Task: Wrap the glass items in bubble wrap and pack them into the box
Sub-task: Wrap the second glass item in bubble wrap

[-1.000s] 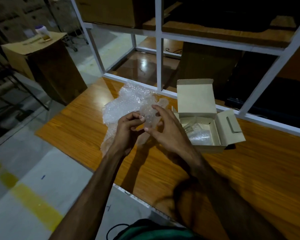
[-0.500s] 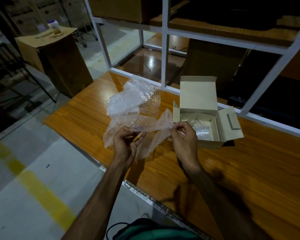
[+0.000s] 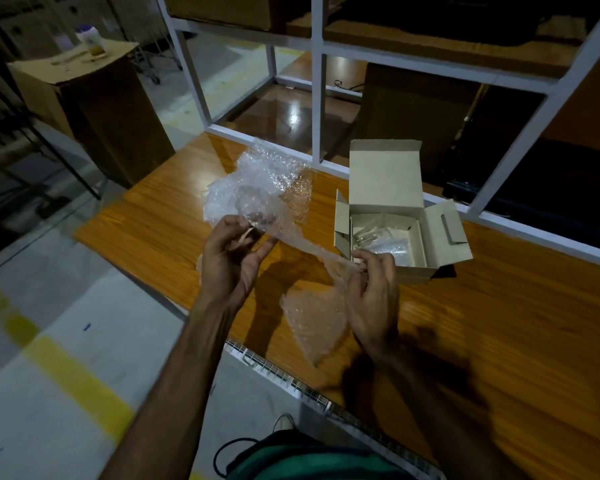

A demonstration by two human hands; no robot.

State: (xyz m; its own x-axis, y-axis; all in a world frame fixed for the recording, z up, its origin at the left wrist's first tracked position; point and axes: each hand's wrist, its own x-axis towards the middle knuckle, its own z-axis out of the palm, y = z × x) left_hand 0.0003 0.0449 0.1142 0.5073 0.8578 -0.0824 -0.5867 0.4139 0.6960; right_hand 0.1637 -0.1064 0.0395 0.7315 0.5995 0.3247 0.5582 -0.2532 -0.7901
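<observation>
A sheet of clear bubble wrap (image 3: pixel 312 317) is stretched between my two hands above the wooden table (image 3: pixel 499 341). My left hand (image 3: pixel 231 261) pinches its left end, and my right hand (image 3: pixel 373 296) pinches its right end, with a loose corner hanging below. More crumpled bubble wrap (image 3: pixel 264 181) lies on the table behind my left hand. A small open cardboard box (image 3: pixel 385 174) stands to the right, lid up, with a wrapped clear item (image 3: pixel 385 244) inside. I cannot make out a glass item in the sheet I hold.
A white metal frame (image 3: pixel 316 98) rises along the table's far edge. A tall brown carton (image 3: pixel 94 109) with a small bottle (image 3: pixel 85 32) on top stands on the floor at the left. The table's near-left edge drops to the floor with its yellow line.
My hands have moved apart and stretched the bubble wrap sheet out between them. My right hand has shifted right, toward the front of the box.
</observation>
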